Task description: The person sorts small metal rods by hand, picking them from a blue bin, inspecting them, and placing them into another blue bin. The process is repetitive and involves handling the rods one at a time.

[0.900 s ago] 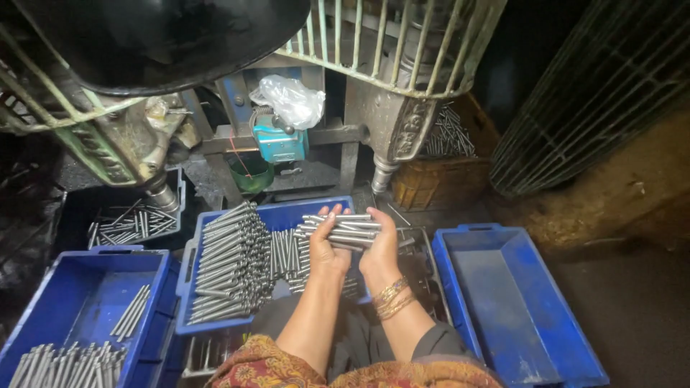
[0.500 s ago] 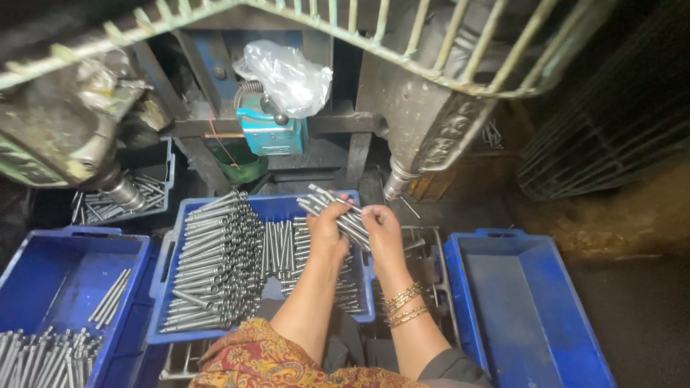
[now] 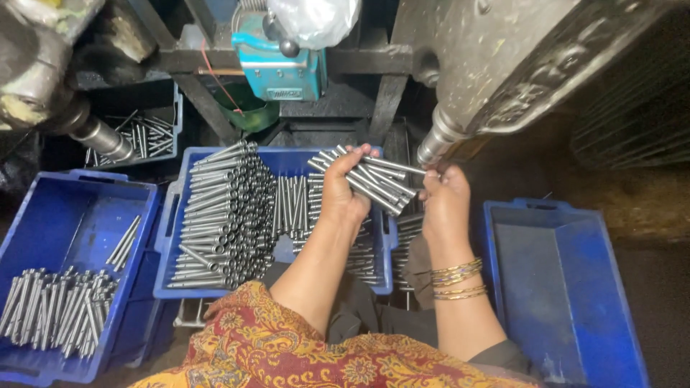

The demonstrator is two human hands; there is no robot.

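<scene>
My left hand (image 3: 343, 192) grips a bundle of thin grey metal rods (image 3: 368, 178), held fanned and slanted above the middle blue crate (image 3: 167, 237). My right hand (image 3: 445, 203), with gold bangles on the wrist, is closed at the far end of one rod (image 3: 410, 169), right below a metal spindle nose (image 3: 435, 144) of the grey machine. That crate holds a large stack of metal tubes (image 3: 223, 215) and more rods.
A blue crate (image 3: 43, 215) at the left holds several rods near its front. Another blue crate (image 3: 568, 287) stands at the right. A further rod crate (image 3: 144, 136), a second spindle (image 3: 97, 133) and a teal box (image 3: 284, 68) lie beyond. Patterned cloth covers my lap.
Both hands lifted the rod bundle up and to the right, from over the crate toward the right spindle. My head moved closer and lower.
</scene>
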